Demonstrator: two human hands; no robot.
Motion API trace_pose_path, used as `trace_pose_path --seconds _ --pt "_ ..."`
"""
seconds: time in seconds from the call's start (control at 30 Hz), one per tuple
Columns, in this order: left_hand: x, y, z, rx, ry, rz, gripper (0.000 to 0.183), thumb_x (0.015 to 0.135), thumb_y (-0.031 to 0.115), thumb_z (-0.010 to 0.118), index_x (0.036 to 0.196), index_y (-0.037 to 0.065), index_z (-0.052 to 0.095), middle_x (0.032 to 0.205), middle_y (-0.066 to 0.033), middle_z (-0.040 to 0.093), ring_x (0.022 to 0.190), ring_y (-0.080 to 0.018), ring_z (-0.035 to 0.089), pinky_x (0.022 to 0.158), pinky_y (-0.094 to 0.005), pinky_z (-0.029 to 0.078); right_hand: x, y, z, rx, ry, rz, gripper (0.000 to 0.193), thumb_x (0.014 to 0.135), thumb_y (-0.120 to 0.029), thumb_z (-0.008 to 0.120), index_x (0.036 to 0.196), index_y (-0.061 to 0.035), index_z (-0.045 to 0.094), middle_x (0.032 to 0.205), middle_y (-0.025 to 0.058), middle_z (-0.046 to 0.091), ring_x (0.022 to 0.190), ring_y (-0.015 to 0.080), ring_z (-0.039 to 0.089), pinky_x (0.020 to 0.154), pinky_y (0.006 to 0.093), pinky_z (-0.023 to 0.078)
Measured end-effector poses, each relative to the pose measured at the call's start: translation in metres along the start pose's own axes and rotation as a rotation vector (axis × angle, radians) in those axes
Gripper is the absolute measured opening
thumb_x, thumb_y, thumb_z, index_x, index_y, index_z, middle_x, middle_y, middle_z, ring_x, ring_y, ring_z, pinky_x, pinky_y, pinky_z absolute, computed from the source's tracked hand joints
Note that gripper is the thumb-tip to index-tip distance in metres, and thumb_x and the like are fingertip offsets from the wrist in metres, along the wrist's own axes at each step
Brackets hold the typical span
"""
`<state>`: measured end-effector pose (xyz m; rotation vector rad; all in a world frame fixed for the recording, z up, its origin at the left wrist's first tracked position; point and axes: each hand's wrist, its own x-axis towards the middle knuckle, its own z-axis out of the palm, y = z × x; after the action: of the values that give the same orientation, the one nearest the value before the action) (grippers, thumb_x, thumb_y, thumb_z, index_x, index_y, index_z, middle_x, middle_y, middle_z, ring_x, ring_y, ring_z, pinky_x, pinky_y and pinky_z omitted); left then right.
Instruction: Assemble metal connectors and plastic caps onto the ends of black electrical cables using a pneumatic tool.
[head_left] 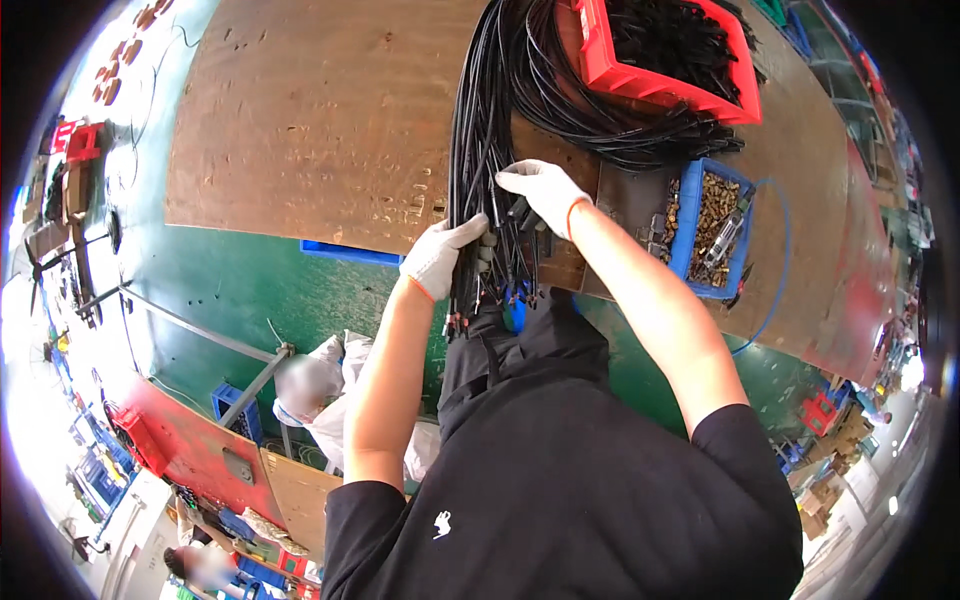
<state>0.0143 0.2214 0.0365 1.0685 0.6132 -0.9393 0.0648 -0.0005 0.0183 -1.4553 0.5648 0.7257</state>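
Observation:
A thick bundle of long black cables (480, 120) runs down over the near edge of the table, its loose ends hanging toward my lap. My left hand (436, 256), in a white glove, is closed around the left side of the bundle near those ends. Just above and to the right, my right hand (545, 192), gloved too, pinches at a black cable with thumb and fingertips together. Short dark sleeves and small metal tips show among the cable ends (515, 260) below it. What lies inside my left palm is hidden.
On the brown tabletop (310, 120), a red bin (640, 92) of black parts stands at the far right, beside coiled cables. Nearer is a blue bin (684, 225) of small brass-coloured fittings with a metal tool (725, 238) on top. A thin blue hose (786, 250) curves beyond it.

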Motion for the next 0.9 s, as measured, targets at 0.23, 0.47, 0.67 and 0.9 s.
trace_pose_path --seconds 0.23,0.47,0.67,0.9 --pt "0.011 -0.016 0.007 -0.137 -0.038 0.018 0.025 0.094 0.02 0.085 0.109 0.003 0.073 0.088 -0.0069 0.074 0.074 -0.0171 0.07 0.068 -0.0312 0.059 -0.028 0.008 0.028 0.013 0.152 -0.114 0.029 0.099 -0.032 0.081 0.107 -0.0053 0.077 0.091 -0.0015 0.074 0.075 0.0067 0.059 0.072 0.0266 0.048" --pt "0.011 -0.013 0.011 -0.207 -0.09 0.009 0.02 0.1 0.015 0.075 0.115 0.002 0.073 0.096 -0.008 0.076 0.078 -0.0187 0.072 0.072 -0.0323 0.062 -0.045 0.046 0.012 0.388 -0.149 -0.005 0.022 0.1 -0.028 0.079 0.11 -0.0084 0.077 0.094 -0.002 0.075 0.063 0.0044 0.06 0.054 0.0255 0.048" --pt "0.015 -0.015 -0.005 -0.152 -0.065 -0.042 0.024 0.1 0.013 0.073 0.12 0.0 0.072 0.102 -0.0095 0.078 0.085 -0.0214 0.076 0.077 -0.0358 0.065 -0.065 0.056 -0.004 0.025 -0.141 0.001 0.039 0.097 -0.021 0.08 0.128 0.0011 0.072 0.109 0.0028 0.076 0.095 0.0099 0.068 0.086 0.0287 0.055" --pt "0.017 -0.009 -0.001 0.042 -0.02 -0.058 0.019 0.096 0.015 0.077 0.113 0.006 0.075 0.092 -0.003 0.075 0.073 -0.0177 0.07 0.067 -0.0323 0.061 -0.131 0.09 -0.017 -0.538 -0.215 -0.016 0.068 0.085 -0.037 0.084 0.14 0.0005 0.067 0.12 0.0196 0.076 0.111 0.0267 0.072 0.102 0.0371 0.054"
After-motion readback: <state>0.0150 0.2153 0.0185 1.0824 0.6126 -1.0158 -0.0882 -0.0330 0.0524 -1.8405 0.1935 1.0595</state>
